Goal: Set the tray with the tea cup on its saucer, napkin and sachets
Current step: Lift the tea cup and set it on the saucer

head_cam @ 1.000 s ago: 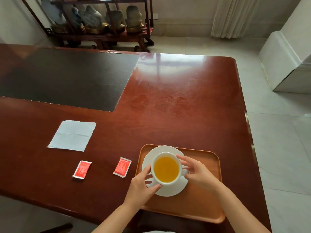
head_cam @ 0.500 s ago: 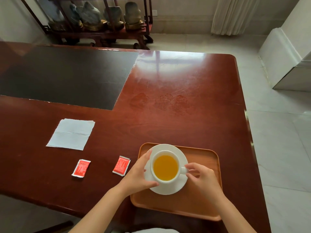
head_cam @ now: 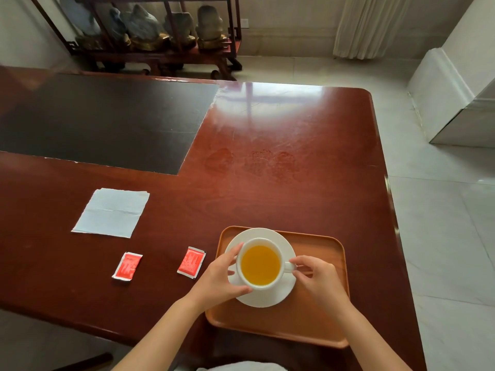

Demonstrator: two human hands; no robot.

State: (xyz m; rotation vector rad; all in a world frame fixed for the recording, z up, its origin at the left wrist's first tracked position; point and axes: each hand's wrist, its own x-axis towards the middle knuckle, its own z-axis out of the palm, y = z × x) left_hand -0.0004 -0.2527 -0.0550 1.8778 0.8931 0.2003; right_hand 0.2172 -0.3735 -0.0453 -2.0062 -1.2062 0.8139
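A white tea cup (head_cam: 260,265) full of amber tea stands on a white saucer (head_cam: 270,297), in the left part of a wooden tray (head_cam: 318,314). My left hand (head_cam: 218,279) wraps the cup's left side, fingers on the wall. My right hand (head_cam: 317,281) pinches the cup's handle on the right. To the left, on the table, lie two red sachets, one near the tray (head_cam: 191,262) and one farther left (head_cam: 127,266). A white napkin (head_cam: 112,212) lies flat beyond them.
The red wooden table (head_cam: 281,162) has a black inset panel (head_cam: 101,121) at the back left. Its right edge drops to a tiled floor (head_cam: 442,236). A shelf with stone ornaments (head_cam: 150,30) stands behind the table.
My left hand has slid from the saucer's front edge up around the cup's left side. My right hand has settled on the handle. Cup and saucer stay on the tray.
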